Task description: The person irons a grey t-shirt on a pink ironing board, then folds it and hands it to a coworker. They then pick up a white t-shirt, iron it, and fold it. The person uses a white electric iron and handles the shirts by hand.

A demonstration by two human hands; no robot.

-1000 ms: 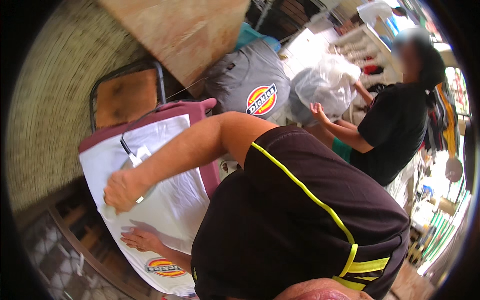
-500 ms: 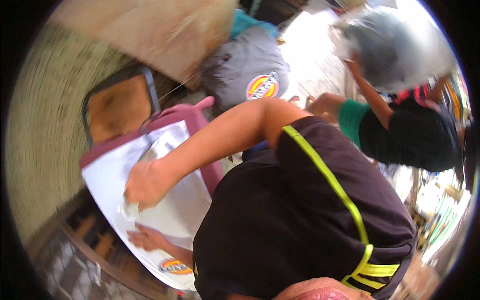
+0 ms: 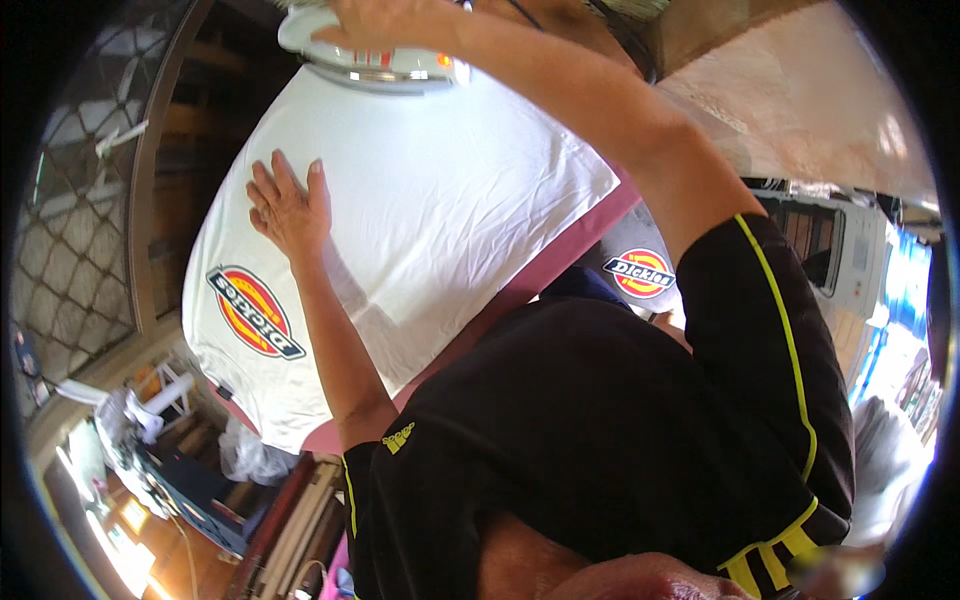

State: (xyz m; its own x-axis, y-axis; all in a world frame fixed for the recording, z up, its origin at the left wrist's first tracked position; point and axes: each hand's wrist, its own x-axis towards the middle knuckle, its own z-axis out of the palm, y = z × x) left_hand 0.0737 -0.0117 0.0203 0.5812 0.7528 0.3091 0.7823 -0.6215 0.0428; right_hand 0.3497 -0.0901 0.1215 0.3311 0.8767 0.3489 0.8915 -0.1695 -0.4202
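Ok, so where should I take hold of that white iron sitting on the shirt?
Probably by its top handle, coming from above: the iron sits flat on the white shirt, base down, and the right hand covers that top.

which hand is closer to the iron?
Right. The right hand rests on top of the iron at the shirt's far edge; the left hand lies flat on the shirt, apart from it.

A white T-shirt (image 3: 440, 210) lies spread flat, a white iron (image 3: 375, 62) at its far edge.
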